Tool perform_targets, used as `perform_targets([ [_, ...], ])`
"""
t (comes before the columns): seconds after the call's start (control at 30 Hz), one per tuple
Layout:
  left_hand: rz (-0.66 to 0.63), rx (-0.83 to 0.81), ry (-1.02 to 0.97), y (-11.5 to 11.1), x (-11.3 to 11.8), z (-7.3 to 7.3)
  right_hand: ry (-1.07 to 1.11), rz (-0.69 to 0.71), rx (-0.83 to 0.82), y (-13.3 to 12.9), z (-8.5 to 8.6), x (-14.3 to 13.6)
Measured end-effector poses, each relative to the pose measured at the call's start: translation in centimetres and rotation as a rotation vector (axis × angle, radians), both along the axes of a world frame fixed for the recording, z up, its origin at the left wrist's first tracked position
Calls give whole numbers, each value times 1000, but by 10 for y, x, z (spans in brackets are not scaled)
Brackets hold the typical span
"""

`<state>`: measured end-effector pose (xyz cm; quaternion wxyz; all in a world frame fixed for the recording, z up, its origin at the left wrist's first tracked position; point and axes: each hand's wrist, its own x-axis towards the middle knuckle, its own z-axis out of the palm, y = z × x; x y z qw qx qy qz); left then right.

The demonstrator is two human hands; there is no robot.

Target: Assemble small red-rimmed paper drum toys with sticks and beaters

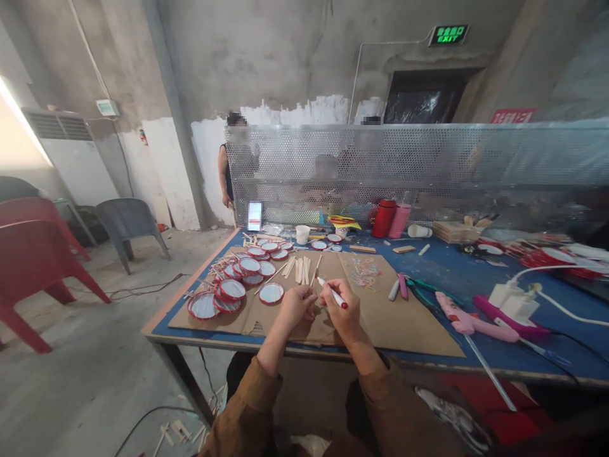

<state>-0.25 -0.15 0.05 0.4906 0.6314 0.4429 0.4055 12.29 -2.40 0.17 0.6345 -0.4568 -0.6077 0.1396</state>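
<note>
My right hand point(343, 306) is closed round a white marker pen point(335, 296) with a red end, its tip pointing up and left. Close beside it, my left hand point(295, 306) has its fingers pinched together; what they hold is too small to make out. A thin stick point(317, 265) rises just beyond the left fingertips. Both hands are over a brown cardboard sheet point(385, 317). Flat wooden sticks point(302, 270) lie past the hands. To the left are several round red-rimmed discs point(271, 293), many piled up. Small pale and coloured bits point(365, 273) are scattered to the right.
A pink glue gun point(469, 320) lies right, near a purple power strip point(516, 317). Toward the back stand a red bottle point(383, 219), a pink bottle point(400, 220), a white cup point(302, 234) and a phone point(254, 216). Behind a perforated metal screen point(295, 158) are people.
</note>
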Motion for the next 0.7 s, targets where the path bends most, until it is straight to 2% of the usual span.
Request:
perform_targets([
  [0.7,-31,6,-6,0,0,-1,66,21,-1,0,0,1],
])
